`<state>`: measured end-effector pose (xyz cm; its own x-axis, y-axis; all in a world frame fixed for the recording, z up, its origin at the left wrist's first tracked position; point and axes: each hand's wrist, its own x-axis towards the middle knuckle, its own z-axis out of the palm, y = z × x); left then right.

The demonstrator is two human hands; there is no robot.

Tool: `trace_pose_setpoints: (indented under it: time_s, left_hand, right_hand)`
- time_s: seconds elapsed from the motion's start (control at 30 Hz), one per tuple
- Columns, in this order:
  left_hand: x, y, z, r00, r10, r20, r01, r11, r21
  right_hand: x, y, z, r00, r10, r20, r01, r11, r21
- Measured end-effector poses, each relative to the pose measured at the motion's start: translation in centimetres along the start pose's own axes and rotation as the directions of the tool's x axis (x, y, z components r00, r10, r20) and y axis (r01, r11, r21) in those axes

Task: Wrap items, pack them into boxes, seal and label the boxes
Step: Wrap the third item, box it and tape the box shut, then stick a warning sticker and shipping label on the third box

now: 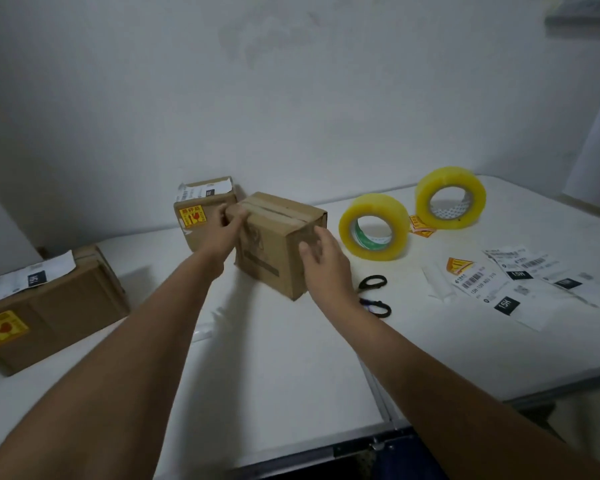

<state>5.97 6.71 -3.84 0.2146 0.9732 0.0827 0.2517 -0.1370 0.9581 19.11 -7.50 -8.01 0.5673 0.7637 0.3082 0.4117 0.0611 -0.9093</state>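
A small cardboard box (271, 251) with tape along its top seam stands in the middle of the white table (291, 368). My left hand (227, 225) grips its upper left corner, fingers curled over the edge. My right hand (321, 261) lies with straight fingers against the box's right side. Two rolls of yellow tape stand to the right, one near (374, 227) and one farther back (451, 197). Black scissors (374, 294) lie just right of my right wrist. Shipping labels (492, 289) are spread at the right.
A labelled box (196, 216) with a yellow sticker stands behind my left hand. A larger labelled box (49, 310) sits at the left edge. Small orange stickers (420, 225) lie between the rolls, another (458, 265) by the labels. The wall rises behind the table.
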Motion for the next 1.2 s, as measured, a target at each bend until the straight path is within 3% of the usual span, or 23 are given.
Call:
trace_pose_setpoints:
  time_s: [0.17, 0.37, 0.53, 0.77, 0.9, 1.07, 1.2]
  left_hand:
    - [-3.2, -1.8, 1.5, 0.959, 0.135, -0.248, -0.123, 0.990, 0.063]
    - [-3.8, -3.2, 1.2, 0.963, 0.157, -0.220, -0.142, 0.986, 0.084]
    - [-5.3, -2.1, 2.3, 0.989, 0.031, -0.146, -0.046, 0.994, -0.101]
    - [-6.6, -2.4, 1.5, 0.994, 0.058, -0.096, -0.051, 0.996, 0.070]
    - [-7.1, -3.0, 1.5, 0.996, 0.089, -0.005, -0.086, 0.971, 0.222]
    - [-8.6, -2.8, 1.0, 0.987, 0.144, -0.064, -0.096, 0.869, 0.486]
    - [-10.4, -2.7, 0.1, 0.941, 0.268, -0.207, -0.137, 0.861, 0.490]
  right_hand:
    - [0.8, 1.9, 1.0, 1.000, -0.024, 0.020, 0.025, 0.999, -0.027]
    - [1.4, 3.3, 0.3, 0.999, 0.014, 0.050, -0.015, 1.000, 0.026]
    - [1.7, 3.5, -1.1, 0.994, -0.043, 0.097, 0.047, 0.998, -0.048]
    - [2.4, 3.8, -1.2, 0.993, -0.051, 0.107, 0.060, 0.995, -0.083]
    - [2.6, 3.7, -1.9, 0.995, 0.003, 0.103, 0.019, 0.977, -0.212]
    - [3.2, 2.7, -3.5, 0.981, 0.116, 0.157, -0.064, 0.950, -0.306]
    - [2.1, 2.2, -5.8, 0.983, 0.132, 0.125, -0.115, 0.985, -0.130]
